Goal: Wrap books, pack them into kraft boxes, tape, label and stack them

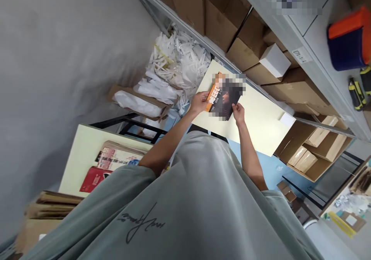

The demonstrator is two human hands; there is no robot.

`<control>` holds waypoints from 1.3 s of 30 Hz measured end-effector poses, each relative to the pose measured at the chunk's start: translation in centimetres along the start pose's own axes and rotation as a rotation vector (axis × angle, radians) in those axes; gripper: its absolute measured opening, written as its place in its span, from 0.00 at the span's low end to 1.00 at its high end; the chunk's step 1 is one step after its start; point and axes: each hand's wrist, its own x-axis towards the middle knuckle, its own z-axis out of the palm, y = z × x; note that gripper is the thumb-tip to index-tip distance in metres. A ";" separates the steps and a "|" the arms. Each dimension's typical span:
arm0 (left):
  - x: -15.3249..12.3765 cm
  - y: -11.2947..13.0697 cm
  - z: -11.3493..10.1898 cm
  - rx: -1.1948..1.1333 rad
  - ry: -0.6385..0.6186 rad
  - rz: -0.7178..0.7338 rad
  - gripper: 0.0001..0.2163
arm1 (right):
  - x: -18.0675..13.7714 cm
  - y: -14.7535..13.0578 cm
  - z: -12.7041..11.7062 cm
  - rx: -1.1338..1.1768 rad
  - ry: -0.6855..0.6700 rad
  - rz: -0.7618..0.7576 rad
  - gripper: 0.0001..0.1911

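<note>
Gripping a book (222,97) at its two lower corners, both hands hold it up just above the near edge of a pale yellow table (261,124). The left hand (199,101) has its fingers curled closed around the orange side of the cover, thumb on top; the right hand (238,113) pinches the dark side between thumb and fingers — the fingertips behind the book are hidden. Part of the cover is blurred, so its print cannot be read.

On the table's far right corner lies a small white box (287,119), well apart from the book. Beyond the far edge of the table runs a grey metal shelf (290,36) packed with brown cardboard boxes (226,24), one white box (274,61) resting among them. At the left end of the table a heap of white plastic packaging (176,63) spills over a flattened carton.

Nearer the person, a second pale table (78,155) carries a stack of books and brown envelopes (116,157) along its right edge, with a red cover (92,179) at the bottom. On top of the shelf sits an orange and blue container (349,39), with a yellow-and-black tool (356,94) just beside it.
</note>
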 end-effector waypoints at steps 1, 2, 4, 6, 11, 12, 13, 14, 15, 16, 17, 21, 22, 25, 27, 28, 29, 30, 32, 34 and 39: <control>0.9 -0.3 0.2 0.020 0.012 -0.020 0.06 | 1.2 -0.2 0.9 -0.018 0.010 -0.006 0.26; 1.7 -0.6 0.5 0.045 0.020 -0.046 0.07 | 2.2 -0.3 1.6 -0.029 0.025 -0.014 0.25; 2.9 -1.1 1.0 0.084 0.019 -0.089 0.09 | 3.5 -0.4 2.6 -0.045 0.054 -0.036 0.23; 3.7 -2.0 1.1 0.088 0.020 -0.095 0.10 | 3.9 -0.3 3.0 -0.048 0.056 -0.057 0.21; 1.8 -4.6 0.0 0.090 0.052 -0.001 0.16 | 0.9 1.3 1.8 -0.215 0.220 -0.151 0.21; 0.9 -5.0 -0.4 0.078 0.065 0.011 0.17 | -0.1 1.6 1.5 -0.258 0.243 -0.187 0.22; -0.2 -5.4 -0.9 0.063 0.077 0.019 0.17 | -1.1 1.9 1.4 -0.290 0.234 -0.231 0.24; -1.3 -5.8 -1.4 0.048 0.091 0.019 0.17 | -2.2 2.1 1.4 -0.307 0.192 -0.280 0.25; -2.6 -6.1 -2.0 0.033 0.108 0.016 0.17 | -3.1 2.3 1.5 -0.318 0.134 -0.333 0.26; -3.9 -6.5 -2.6 0.020 0.133 0.012 0.16 | -4.0 2.3 1.9 -0.328 0.070 -0.386 0.26; -5.3 -6.9 -3.3 0.006 0.168 0.009 0.15 | -4.8 2.3 2.4 -0.336 0.006 -0.433 0.25; -10.6 -8.7 -5.7 -0.074 0.376 -0.003 0.09 | -6.4 0.9 5.6 -0.335 -0.259 -0.532 0.23; -11.7 -9.3 -6.2 -0.100 0.430 -0.014 0.07 | -6.5 0.3 6.6 -0.334 -0.316 -0.544 0.23; -14.1 -10.9 -7.6 -0.175 0.569 -0.066 0.06 | -6.4 -1.7 9.6 -0.342 -0.446 -0.597 0.22; -15.0 -11.8 -8.5 -0.223 0.645 -0.098 0.06 | -6.3 -3.1 11.8 -0.351 -0.524 -0.641 0.21; -15.2 -12.1 -9.1 -0.249 0.679 -0.109 0.06 | -6.3 -3.7 12.9 -0.358 -0.565 -0.659 0.21; -15.4 -12.4 -9.8 -0.274 0.713 -0.116 0.06 | -6.3 -4.2 14.2 -0.368 -0.608 -0.671 0.22; -15.5 -12.7 -10.5 -0.297 0.748 -0.121 0.07 | -6.4 -4.6 15.6 -0.381 -0.652 -0.677 0.22; -15.4 -13.2 -12.2 -0.339 0.813 -0.122 0.08 | -6.8 -5.1 18.6 -0.409 -0.742 -0.671 0.23; -15.2 -13.8 -14.3 -0.371 0.870 -0.109 0.10 | -7.3 -5.2 22.1 -0.437 -0.836 -0.642 0.24; -14.1 -16.4 -20.4 -0.383 0.957 -0.098 0.13 | -8.0 -3.2 32.9 -0.489 -1.046 -0.537 0.26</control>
